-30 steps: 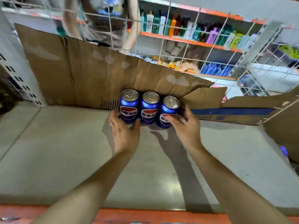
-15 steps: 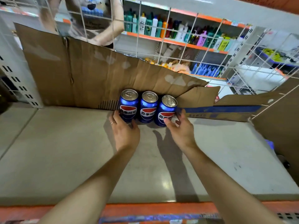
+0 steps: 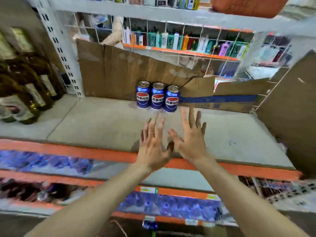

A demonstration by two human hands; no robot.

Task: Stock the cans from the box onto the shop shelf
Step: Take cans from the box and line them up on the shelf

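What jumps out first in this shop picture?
Three blue cans stand in a tight row at the back of the grey shelf, against brown cardboard. In front, the left hand and right hand hover open, touching nothing.

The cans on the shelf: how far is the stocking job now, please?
Done: three blue cans stand upright in a row at the back of the shelf, against the cardboard. In hand: nothing; the left hand and the right hand are open, short of the cans. Left: most of the shelf has no cans. The box is not clearly visible.
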